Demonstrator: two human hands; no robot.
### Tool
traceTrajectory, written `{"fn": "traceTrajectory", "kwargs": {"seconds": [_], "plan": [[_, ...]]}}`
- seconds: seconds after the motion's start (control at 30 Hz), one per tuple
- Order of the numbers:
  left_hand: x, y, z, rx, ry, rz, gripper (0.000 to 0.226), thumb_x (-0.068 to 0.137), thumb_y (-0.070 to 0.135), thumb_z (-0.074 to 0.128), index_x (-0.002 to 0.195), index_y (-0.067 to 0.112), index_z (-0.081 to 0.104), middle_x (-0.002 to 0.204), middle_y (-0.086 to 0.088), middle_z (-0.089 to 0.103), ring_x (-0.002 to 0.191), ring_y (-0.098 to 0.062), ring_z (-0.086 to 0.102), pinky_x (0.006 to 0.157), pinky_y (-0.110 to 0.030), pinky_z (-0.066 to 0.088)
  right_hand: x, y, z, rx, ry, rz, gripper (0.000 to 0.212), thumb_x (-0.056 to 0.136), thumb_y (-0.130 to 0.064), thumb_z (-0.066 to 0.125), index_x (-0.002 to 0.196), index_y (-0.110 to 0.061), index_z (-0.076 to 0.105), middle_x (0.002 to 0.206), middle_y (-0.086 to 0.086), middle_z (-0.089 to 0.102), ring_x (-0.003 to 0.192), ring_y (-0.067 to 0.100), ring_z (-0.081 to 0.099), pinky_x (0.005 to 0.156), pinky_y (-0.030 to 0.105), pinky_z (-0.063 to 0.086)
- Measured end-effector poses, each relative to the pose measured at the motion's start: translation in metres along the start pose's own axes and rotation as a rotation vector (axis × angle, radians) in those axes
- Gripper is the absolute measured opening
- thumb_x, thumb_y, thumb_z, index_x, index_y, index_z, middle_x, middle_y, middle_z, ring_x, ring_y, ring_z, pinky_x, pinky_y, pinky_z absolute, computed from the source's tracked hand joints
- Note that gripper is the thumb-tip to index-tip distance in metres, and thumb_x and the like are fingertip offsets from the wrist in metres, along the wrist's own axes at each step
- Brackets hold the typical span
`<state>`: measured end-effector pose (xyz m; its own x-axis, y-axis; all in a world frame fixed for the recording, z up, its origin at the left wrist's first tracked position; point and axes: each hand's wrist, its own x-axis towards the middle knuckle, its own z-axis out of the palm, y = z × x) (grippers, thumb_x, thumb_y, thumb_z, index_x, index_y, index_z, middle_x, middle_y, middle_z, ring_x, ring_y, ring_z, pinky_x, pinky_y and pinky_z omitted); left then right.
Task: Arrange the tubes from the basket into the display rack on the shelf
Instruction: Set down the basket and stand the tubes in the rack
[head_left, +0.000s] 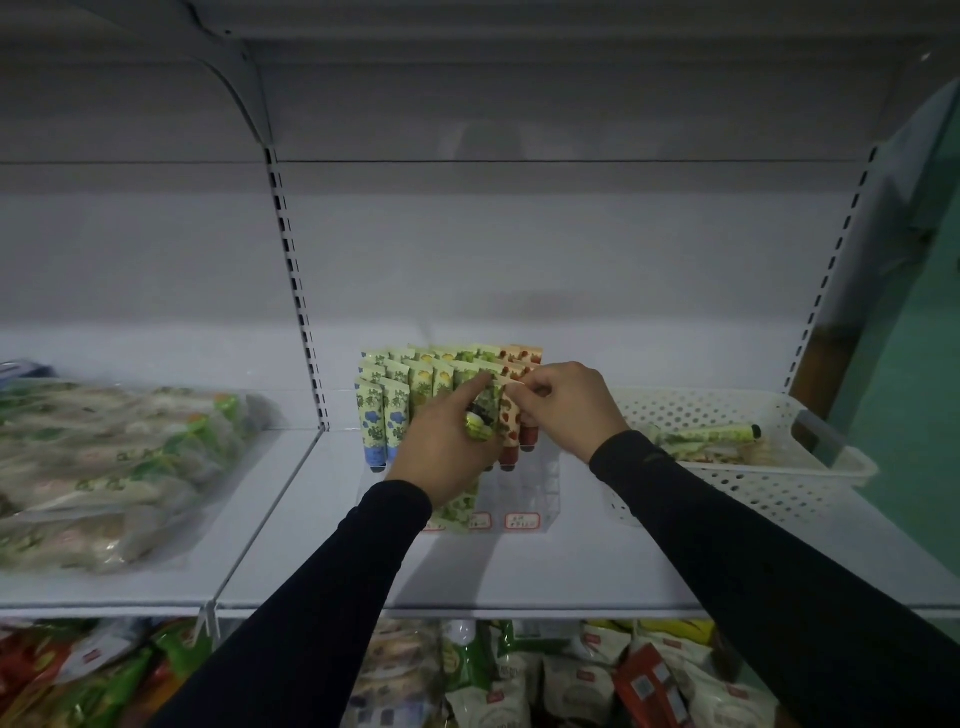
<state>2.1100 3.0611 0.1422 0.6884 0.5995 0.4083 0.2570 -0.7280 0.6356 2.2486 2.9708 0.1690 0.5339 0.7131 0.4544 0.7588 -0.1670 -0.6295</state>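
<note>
Both hands meet at a clear display rack (530, 488) on a white shelf (519, 566). The left hand (447, 447) grips green tubes (480, 426), hiding the rack's front; the right hand (566, 410) pinches a red-patterned tube (511, 415). Right of the rack, a white basket (779, 483) holds more tubes, partly hidden.

Dim white shelving (519, 571) with slotted uprights (293, 260) (green wall (924, 364) at right), packaged goods (104, 457) alongside and below.

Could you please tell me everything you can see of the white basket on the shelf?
The white basket looks like plastic, rectangular, its walls perforated with round holes, a handle slot at its right end. It sits upright on the shelf, right of the display rack. A few tubes lie flat inside. Neither hand touches it.
</note>
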Motion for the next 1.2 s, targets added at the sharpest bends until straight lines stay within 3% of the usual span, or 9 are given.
{"fn": "traceTrajectory", "kwargs": {"seconds": [0.17,0.27,0.33,0.43,0.57,0.67,0.73,0.93,1.2], "plan": [[-0.006,0.006,-0.001,-0.022,0.007,-0.012,0.083,0.085,0.028,0.071,0.152,0.039,0.023,0.145,-0.002,0.046,0.109,-0.031,0.06,0.09,-0.037,0.052,-0.002,0.001,-0.001,-0.069,-0.012,-0.004,0.047,0.092,-0.043,0.059,0.068,-0.004,0.067,0.068,0.01,0.069,0.07,0.023,0.07,0.072,0.04,0.055],[-0.01,0.014,-0.006,-0.077,0.05,-0.023,0.068,0.085,0.03,0.073,0.144,0.033,0.04,0.137,0.006,0.051,0.111,-0.011,0.056,0.085,-0.015,0.043,-0.005,-0.001,-0.006,-0.119,0.046,0.005,0.059,0.095,-0.046,0.052,0.056,-0.001,0.05,0.057,0.014,0.059,0.057,0.025,0.059,0.06,0.031,0.046],[-0.011,0.015,-0.009,-0.179,0.076,-0.082,0.043,0.083,0.03,0.077,0.122,0.029,0.058,0.117,0.013,0.058,0.082,0.003,0.055,0.061,-0.003,0.038,-0.01,-0.004,-0.012,-0.143,0.134,-0.016,0.057,0.097,-0.044,0.05,0.054,-0.008,0.041,0.053,0.01,0.045,0.052,0.022,0.043,0.052,0.024,0.034],[-0.015,0.015,-0.011,-0.529,0.12,-0.229,0.031,0.079,0.027,0.08,0.102,0.019,0.062,0.094,0.001,0.066,0.052,-0.007,0.052,0.043,-0.017,0.04,-0.026,-0.011,-0.02,-0.029,0.095,-0.024,0.053,0.095,-0.046,0.052,0.062,-0.005,0.056,0.06,0.006,0.059,0.054,0.016,0.053,0.056,0.023,0.041],[-0.023,0.015,-0.009,-0.835,0.206,-0.378,0.035,0.078,0.023,0.081,0.103,0.008,0.061,0.093,-0.009,0.07,0.079,-0.025,0.067,0.066,-0.034,0.056,-0.05,-0.024,-0.026,0.237,-0.327,0.09,0.041,0.089,-0.053,0.058,0.102,-0.016,0.071,0.09,0.0,0.073,0.074,0.008,0.071,0.068,0.022,0.058],[-0.025,0.018,-0.008,-0.993,0.271,-0.475,0.05,0.07,0.031,0.084,0.11,0.01,0.062,0.102,-0.012,0.071,0.096,-0.032,0.068,0.087,-0.051,0.056,-0.058,-0.021,-0.023,0.21,-0.581,0.142,0.048,0.084,-0.049,0.068,0.102,-0.004,0.067,0.097,0.009,0.073,0.085,0.014,0.072,0.079,0.029,0.059],[-0.025,0.019,-0.008,-1.032,0.297,-0.484,0.059,0.06,0.04,0.084,0.109,0.014,0.063,0.102,-0.011,0.072,0.097,-0.031,0.069,0.09,-0.056,0.054,-0.06,-0.016,-0.021,0.232,-0.633,0.151,0.044,0.085,-0.036,0.072,0.091,0.006,0.061,0.092,0.018,0.073,0.087,0.019,0.073,0.084,0.036,0.059],[-0.031,0.014,-0.012,-1.053,0.258,-0.481,0.028,0.087,0.027,0.074,0.102,0.009,0.06,0.063,-0.001,0.058,0.058,-0.021,0.053,0.059,-0.036,0.048,-0.056,-0.015,-0.042,0.308,-0.428,0.179,0.026,0.088,-0.027,0.07,0.087,-0.001,0.07,0.081,0.005,0.075,0.076,0.015,0.073,0.068,0.022,0.058],[-0.043,0.018,-0.008,-1.054,0.063,-0.502,0.015,0.095,0.02,0.062,0.093,0.006,0.057,0.069,-0.01,0.051,0.052,-0.023,0.047,0.055,-0.036,0.041,-0.048,-0.014,-0.046,0.543,-0.117,0.211,0.023,0.092,-0.028,0.065,0.096,-0.006,0.072,0.079,0.012,0.072,0.065,0.017,0.067,0.062,0.025,0.057]]}}
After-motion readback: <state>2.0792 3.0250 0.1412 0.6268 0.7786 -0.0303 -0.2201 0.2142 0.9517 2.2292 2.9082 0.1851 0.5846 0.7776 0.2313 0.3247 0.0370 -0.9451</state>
